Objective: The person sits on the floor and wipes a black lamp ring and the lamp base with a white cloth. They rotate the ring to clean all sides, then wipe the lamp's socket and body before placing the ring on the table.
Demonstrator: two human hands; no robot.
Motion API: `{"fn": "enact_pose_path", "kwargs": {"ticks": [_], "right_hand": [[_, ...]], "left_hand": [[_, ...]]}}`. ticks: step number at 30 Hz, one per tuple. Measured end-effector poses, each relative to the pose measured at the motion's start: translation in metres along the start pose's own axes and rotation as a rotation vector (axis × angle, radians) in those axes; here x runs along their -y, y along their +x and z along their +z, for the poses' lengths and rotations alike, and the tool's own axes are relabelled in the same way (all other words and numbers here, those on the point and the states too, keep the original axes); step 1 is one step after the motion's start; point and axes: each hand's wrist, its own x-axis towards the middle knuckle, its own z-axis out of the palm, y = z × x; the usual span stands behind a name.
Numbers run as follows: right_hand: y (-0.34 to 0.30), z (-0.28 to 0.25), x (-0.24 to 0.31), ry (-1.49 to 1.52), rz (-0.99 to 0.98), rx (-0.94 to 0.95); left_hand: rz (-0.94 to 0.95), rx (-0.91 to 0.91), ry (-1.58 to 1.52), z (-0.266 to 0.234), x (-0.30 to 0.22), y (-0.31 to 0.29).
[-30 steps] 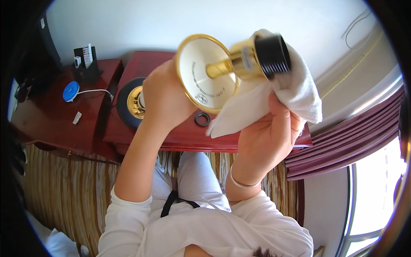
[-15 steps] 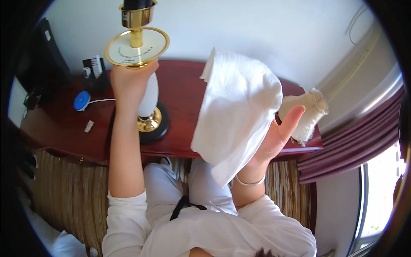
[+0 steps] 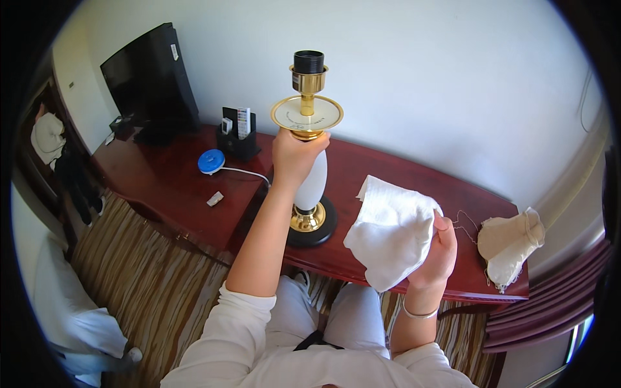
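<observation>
The table lamp is held upright, its round black base set near the front edge of the reddish desk. Its neck is encircled by the left hand, fingers wrapped closely just beneath the cream, gold-rimmed disc. By the right hand, a white cloth is pinched at its right-hand edge, thumb in front; the other fingers are partly hidden, so their full spread cannot be told. The cloth is suspended apart from the lamp. A beige fabric piece is noted at the desk's right end; a blue-topped disc with white cable is noted left of the lamp.
</observation>
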Motion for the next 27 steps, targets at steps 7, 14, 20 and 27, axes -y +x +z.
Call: {"fn": "enact_pose_path", "kwargs": {"ticks": [7,14,20,27], "right_hand": [[0.003,0.005,-0.004,-0.051,0.038,0.012],[0.016,0.012,-0.026,-0.290,0.018,0.079],[0.018,0.038,-0.030,-0.396,0.152,0.028],[0.014,0.022,-0.032,-0.585,0.018,0.034]], "left_hand": [[0.241,-0.335,0.173,-0.007,-0.009,-0.077],[-0.129,0.204,-0.306,-0.025,-0.067,-0.119],[-0.166,0.122,-0.443,-0.024,-0.086,-0.115],[-0.182,0.020,-0.389,-0.028,-0.080,-0.111]]}}
